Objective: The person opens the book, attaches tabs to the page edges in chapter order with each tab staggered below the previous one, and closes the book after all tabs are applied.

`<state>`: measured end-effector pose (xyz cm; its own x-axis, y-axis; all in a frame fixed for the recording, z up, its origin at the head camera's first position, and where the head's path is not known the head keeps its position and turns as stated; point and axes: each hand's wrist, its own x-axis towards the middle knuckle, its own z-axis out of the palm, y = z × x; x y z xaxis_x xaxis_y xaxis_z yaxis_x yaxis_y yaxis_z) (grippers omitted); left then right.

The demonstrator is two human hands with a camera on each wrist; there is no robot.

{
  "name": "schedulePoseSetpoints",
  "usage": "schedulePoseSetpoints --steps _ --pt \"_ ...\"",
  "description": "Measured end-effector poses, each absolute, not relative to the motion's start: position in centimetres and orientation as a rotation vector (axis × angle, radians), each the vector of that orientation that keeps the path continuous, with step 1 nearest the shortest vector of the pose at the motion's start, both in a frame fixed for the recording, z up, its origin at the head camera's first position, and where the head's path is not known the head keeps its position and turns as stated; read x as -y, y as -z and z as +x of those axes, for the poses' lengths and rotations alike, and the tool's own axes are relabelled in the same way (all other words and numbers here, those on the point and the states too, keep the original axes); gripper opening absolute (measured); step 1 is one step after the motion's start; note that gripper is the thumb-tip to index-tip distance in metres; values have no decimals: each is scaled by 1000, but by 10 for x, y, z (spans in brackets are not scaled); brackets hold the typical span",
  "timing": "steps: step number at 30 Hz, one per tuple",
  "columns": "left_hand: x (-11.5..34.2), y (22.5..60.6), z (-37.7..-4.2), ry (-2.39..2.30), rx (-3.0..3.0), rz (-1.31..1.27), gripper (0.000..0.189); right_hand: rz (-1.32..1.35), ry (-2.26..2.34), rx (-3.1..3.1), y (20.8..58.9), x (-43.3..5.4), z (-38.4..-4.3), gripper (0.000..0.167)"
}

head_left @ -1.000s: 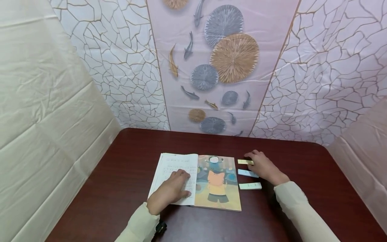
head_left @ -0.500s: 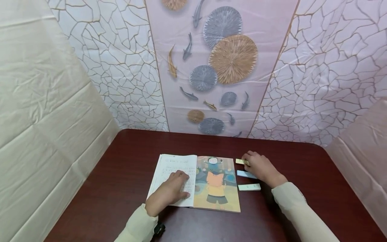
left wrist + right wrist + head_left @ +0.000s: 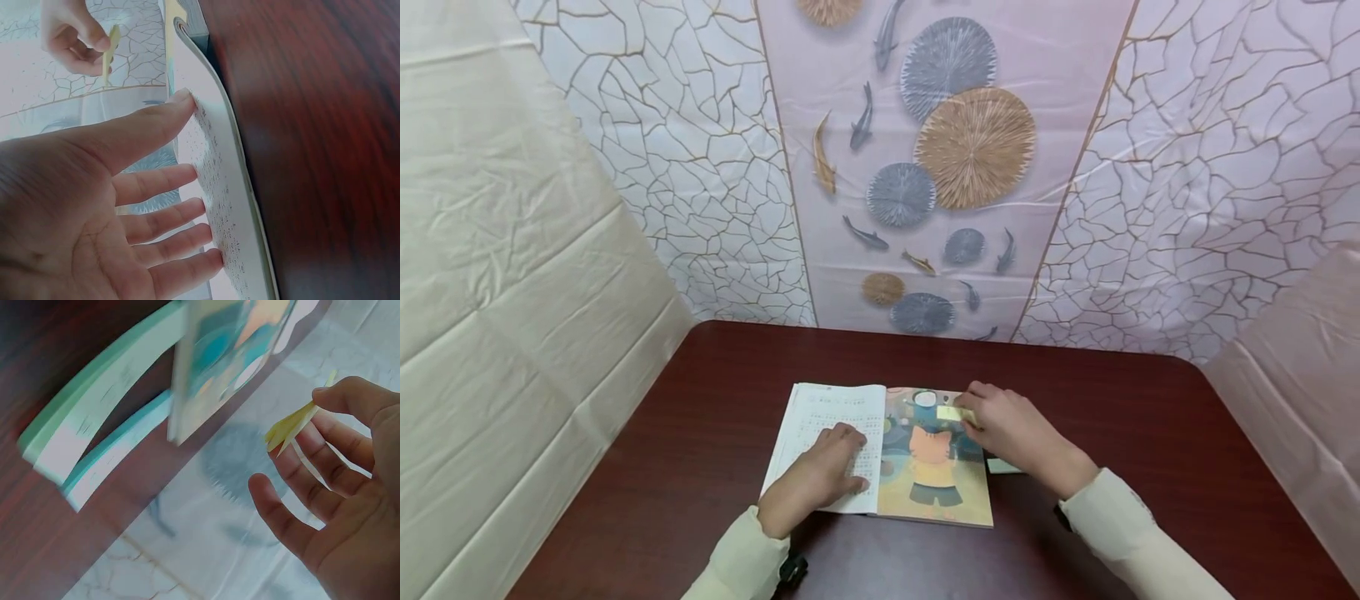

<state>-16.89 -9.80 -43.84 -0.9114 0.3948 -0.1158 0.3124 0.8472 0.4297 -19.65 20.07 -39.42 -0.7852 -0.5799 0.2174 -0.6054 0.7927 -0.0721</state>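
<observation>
Pinches yellow note pad [image 3: 952,413] in right hand [image 3: 1018,433] over open book [image 3: 906,500], at two o'clock from its centre. Rests left hand [image 3: 822,473], loosely extended, on printed page [image 3: 814,417] at nine o'clock. Note green pad [image 3: 1004,467] at three o'clock.

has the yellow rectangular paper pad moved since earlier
Yes, left in the head view: the yellow pad was right of the open paper book and is now over its illustrated page.
</observation>
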Motion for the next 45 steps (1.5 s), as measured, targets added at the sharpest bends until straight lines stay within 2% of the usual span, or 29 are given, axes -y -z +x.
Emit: schedulePoseSetpoints --steps 7,17,27,32,41,45 --pt "101 439 -168 -593 -2833 552 52 1028 -276 2734 407 -168 -175 22" --pt "98 439 -171 -600 -2891 569 50 1075 -291 2691 438 -145 -166 7" --pt "79 434 -152 -386 -3001 1009 35 1037 -203 2776 441 -141 -166 10" --pt "70 436 -145 -115 -3059 1071 29 1023 -164 2753 442 -141 -165 14" --pt "61 440 -139 10 -3114 1075 20 900 -292 2777 439 -145 -159 26" --pt "60 441 -137 -12 -3115 1069 20 698 -534 2923 436 -139 -157 17"
